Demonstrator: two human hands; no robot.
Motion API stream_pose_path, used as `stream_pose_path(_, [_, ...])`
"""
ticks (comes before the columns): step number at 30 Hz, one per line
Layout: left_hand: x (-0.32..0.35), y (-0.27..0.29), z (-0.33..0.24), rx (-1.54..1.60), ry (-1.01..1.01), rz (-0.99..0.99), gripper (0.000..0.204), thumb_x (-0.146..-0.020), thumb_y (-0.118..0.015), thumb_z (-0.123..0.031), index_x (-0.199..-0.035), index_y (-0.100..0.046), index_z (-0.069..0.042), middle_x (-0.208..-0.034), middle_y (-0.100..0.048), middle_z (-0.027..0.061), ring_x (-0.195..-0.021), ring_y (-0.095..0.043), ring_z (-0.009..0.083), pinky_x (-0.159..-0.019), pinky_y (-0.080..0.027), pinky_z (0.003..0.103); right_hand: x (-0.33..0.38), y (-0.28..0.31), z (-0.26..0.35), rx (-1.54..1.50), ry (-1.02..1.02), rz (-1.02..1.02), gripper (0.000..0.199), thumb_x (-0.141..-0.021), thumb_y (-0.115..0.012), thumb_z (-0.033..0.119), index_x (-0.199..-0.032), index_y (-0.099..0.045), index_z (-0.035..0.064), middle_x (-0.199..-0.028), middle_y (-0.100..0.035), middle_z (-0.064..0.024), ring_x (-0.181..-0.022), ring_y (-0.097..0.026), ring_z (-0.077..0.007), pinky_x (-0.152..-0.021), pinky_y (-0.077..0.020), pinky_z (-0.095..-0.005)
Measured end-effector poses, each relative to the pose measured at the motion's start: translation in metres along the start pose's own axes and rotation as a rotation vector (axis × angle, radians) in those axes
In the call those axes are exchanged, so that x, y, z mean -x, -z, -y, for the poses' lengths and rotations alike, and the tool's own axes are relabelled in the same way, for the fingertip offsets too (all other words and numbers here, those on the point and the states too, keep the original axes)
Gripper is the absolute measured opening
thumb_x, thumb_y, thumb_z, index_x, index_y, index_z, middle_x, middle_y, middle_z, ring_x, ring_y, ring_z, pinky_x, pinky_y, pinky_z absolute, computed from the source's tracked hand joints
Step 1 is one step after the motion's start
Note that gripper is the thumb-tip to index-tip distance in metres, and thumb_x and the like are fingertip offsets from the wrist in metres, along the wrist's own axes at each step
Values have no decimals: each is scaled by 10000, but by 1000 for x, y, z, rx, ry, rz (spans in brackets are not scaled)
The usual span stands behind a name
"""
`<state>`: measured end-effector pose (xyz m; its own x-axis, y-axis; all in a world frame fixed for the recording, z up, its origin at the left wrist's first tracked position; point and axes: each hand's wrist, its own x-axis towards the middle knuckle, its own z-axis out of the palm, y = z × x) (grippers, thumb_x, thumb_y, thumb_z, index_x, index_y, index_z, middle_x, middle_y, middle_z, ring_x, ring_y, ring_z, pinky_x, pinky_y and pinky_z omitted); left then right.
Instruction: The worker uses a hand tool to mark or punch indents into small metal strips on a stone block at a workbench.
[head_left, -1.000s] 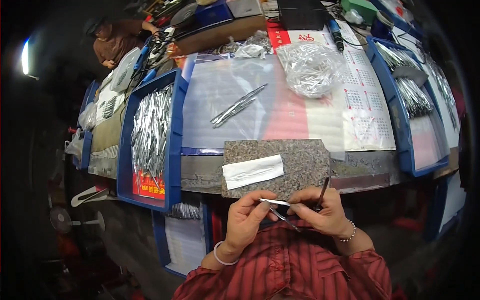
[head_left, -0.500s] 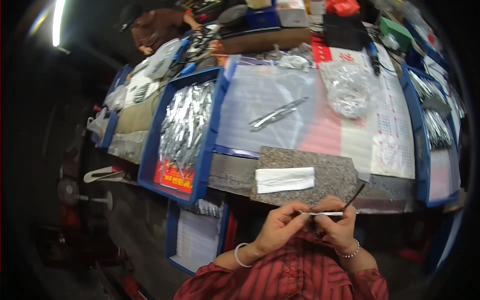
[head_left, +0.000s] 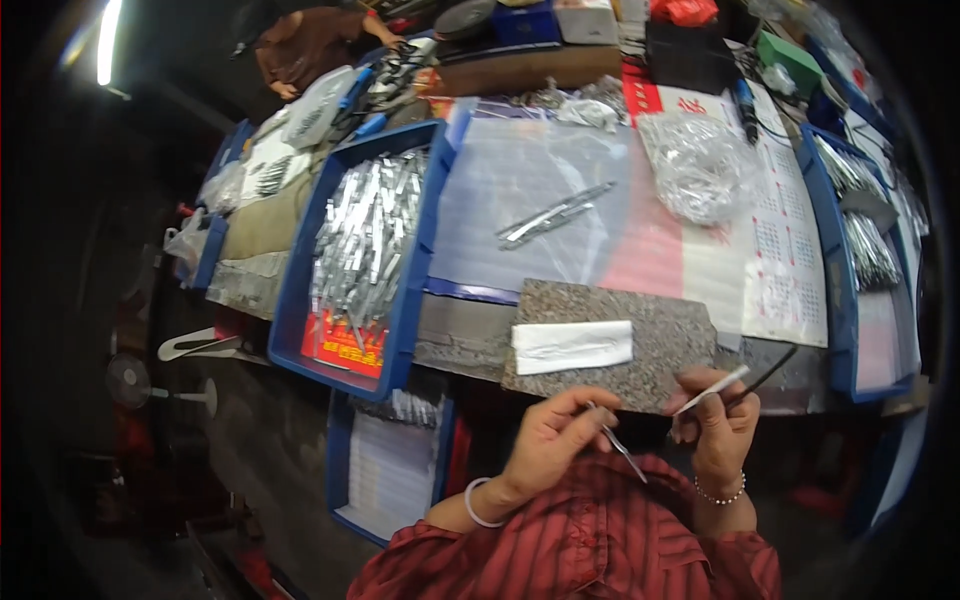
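In front of my shirt, my left hand (head_left: 562,432) pinches a slim, curved silver metal piece (head_left: 626,454) that points down to the right. My right hand (head_left: 717,430), apart from the left, has its fingers closed around a narrow white strip (head_left: 722,386). A thin dark rod (head_left: 772,367) also sticks out of that hand, up to the right. Just beyond my hands, a folded white cloth or paper pad (head_left: 573,347) lies on a speckled stone slab (head_left: 665,345). Two or so silver metal pieces (head_left: 556,216) rest on the plastic-covered sheet farther back.
A blue tray (head_left: 283,345) full of silver pieces stands left, with another blue tray (head_left: 342,470) below it. A third blue tray (head_left: 848,355) is at the right. Crumpled clear plastic (head_left: 700,170) lies behind the slab. A co-worker (head_left: 305,50) is at the far left.
My hands have moved apart. The right has gone right with the white strip and dark rod; the silver piece now shows in my left hand. The view has shifted slightly.
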<state>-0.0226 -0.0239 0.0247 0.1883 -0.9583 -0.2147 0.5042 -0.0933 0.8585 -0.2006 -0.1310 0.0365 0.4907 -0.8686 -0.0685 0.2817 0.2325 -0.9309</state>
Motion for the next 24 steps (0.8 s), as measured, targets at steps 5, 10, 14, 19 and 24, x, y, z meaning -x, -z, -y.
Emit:
stream_pose_path(5, [-3, 5, -4, 157, -29, -34, 245, -991, -518, -135, -1163, -583, 27, -944, -626, 75, -717, -585, 97, -678, -486, 209, 11, -9, 6, 477, -75, 276, 523, -869, -643, 36, -1314, -374, -24, -745, -643, -84, -654, -646, -144, -618, -499, -257])
stream_pose_path(10, [-2, 5, -1, 183, -42, 14, 262, -998, -503, -140, -1181, -565, 37, -962, -600, 77, -739, -573, 101, -689, -487, 214, 12, -18, 3, 610, 99, 351, 318, -812, -702, 49, -1077, -533, 3, -789, -642, -100, -665, -679, -229, -568, -515, -302])
stream_pose_path(14, [1, 7, 4, 214, -29, 39, 262, -1000, -499, -138, -1184, -562, 37, -962, -598, 76, -743, -575, 99, -696, -492, 217, 11, -20, 8, 671, 147, 422, 248, -771, -700, 16, -1005, -615, 22, -786, -641, -98, -648, -663, -225, -568, -510, -297])
stream_pose_path(19, [3, 7, 4, 208, -23, 47, 259, -1000, -497, -131, -1188, -558, 36, -962, -599, 70, -751, -580, 97, -705, -501, 223, 10, -24, 2, 690, 248, 420, 275, -763, -689, 3, -1030, -626, 19, -766, -640, -91, -627, -650, -217, -557, -505, -289])
stream_pose_path(24, [-2, 8, 4, 155, -16, 19, 246, -998, -500, -125, -1170, -570, 37, -936, -610, 65, -741, -578, 91, -701, -494, 215, 7, -26, -3, 774, 417, 422, 333, -763, -679, -3, -1092, -629, 12, -680, -588, -67, -566, -607, -212, -504, -478, -310])
